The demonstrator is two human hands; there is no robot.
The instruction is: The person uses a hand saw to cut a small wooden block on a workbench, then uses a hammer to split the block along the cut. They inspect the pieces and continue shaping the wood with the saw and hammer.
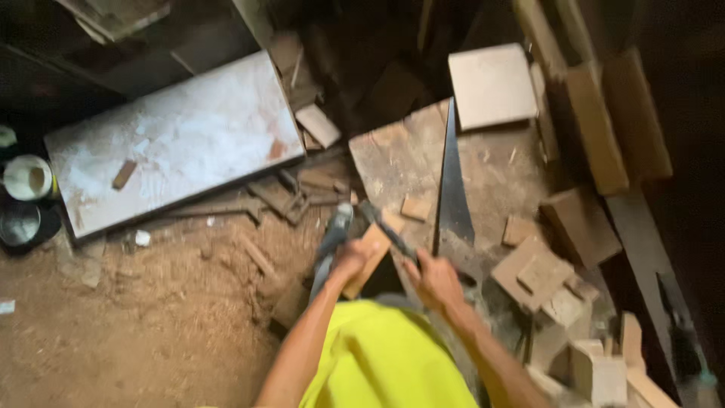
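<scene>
Two hands work close together at my lap: my left hand (349, 259) is clenched around a small wooden block (368, 257), and my right hand (434, 278) grips a thin dark tool (387, 229) laid against that block. A handsaw (453, 189) lies just right on the scarred board (400, 151). Offcuts (538, 273) crowd the right; sawdust floor (151, 317) opens left, below the white panel (177, 140).

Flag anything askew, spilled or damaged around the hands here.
Sawdust covers the floor at left, with wood offcuts strewn loose on the right. A handsaw lies unheld, blade flat on the board. The white panel lies skewed and looks stained. The left hand holds a wood block; the right hand grips a thin tool, too blurred to identify.
</scene>
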